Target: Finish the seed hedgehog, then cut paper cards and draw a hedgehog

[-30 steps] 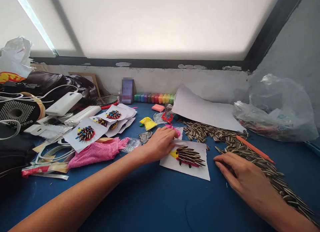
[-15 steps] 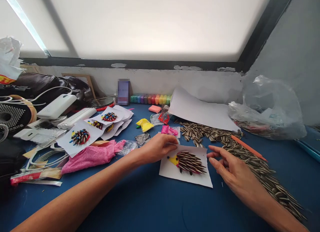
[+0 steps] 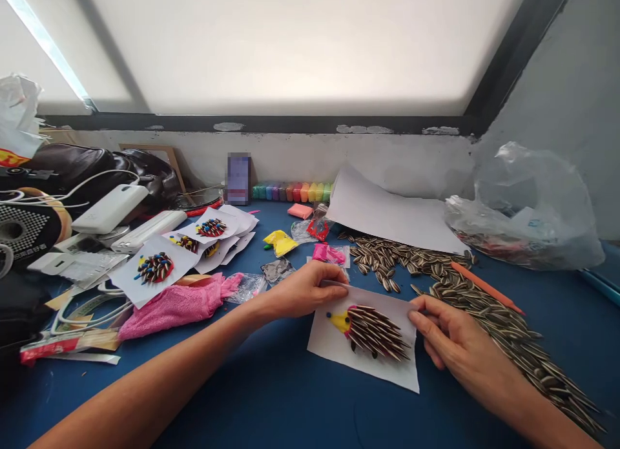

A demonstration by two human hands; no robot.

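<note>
Between my hands is a white paper card [image 3: 334, 355] bearing a hedgehog [image 3: 378, 333] with a yellow clay face, small black dots and a back of striped sunflower seeds. My left hand [image 3: 310, 287] pinches the card's upper left corner. At the upper right corner, my right hand [image 3: 448, 333] grips the edge between thumb and fingers. Loose sunflower seeds [image 3: 508, 345] lie in a long heap beside and beyond my right hand, with an orange stick-like tool [image 3: 487, 287] resting on them. A pink clay packet [image 3: 329, 254] sits just past my left hand.
At the left, several finished hedgehog cards [image 3: 155, 268] overlap near a pink cloth [image 3: 181, 307], cables and a white power bank [image 3: 110, 207]. A yellow clay packet [image 3: 279, 243], a row of coloured clay [image 3: 293, 192], white paper sheets [image 3: 387, 213] and a plastic bag [image 3: 527, 216] lie farther back.
My right hand has closed on the card's right corner, where it was apart from it before. The card has shifted slightly toward me and to the right, tilting up a little.
</note>
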